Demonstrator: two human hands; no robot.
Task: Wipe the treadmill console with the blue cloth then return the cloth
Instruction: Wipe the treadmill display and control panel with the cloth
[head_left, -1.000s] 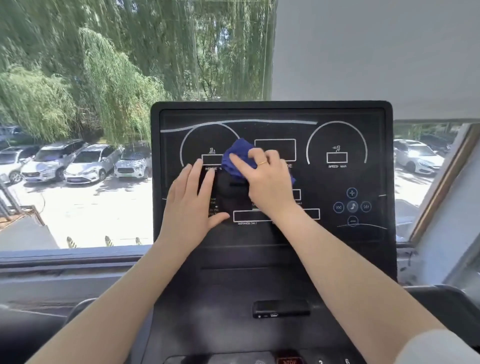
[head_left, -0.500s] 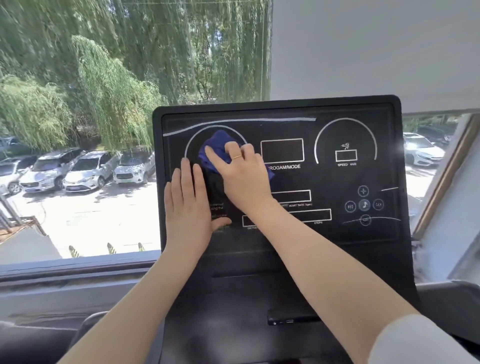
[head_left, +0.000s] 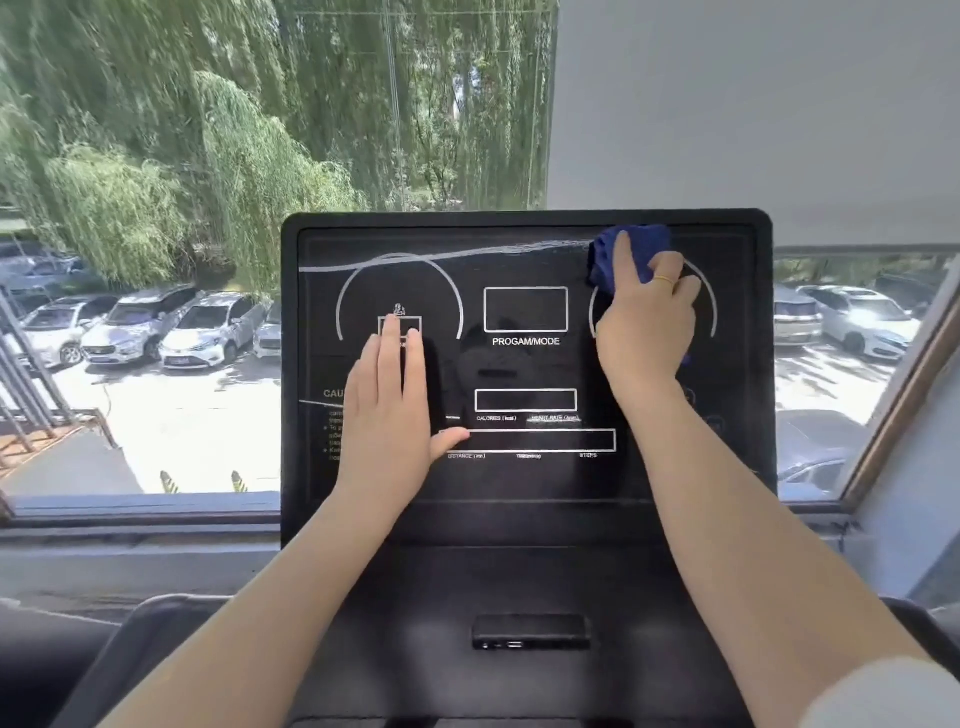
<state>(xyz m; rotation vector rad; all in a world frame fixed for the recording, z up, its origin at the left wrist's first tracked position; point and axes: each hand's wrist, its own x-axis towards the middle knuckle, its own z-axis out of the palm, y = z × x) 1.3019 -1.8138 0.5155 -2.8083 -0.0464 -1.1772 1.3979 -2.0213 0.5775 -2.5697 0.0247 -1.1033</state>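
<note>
While wiping is under way, cloth not yet returned:
Left hand: flat, fingers straight and together, pressed on the lower left of the treadmill console.
Right hand: presses the bunched blue cloth on the console's upper right.
Next: likely sweep the unwiped right dial.
Change: half a second ago the cloth was on the console's upper left.

2 hands; 1 blue cloth; 1 console

left hand flat, fingers straight together, right hand raised higher, fingers pressing forward
</note>
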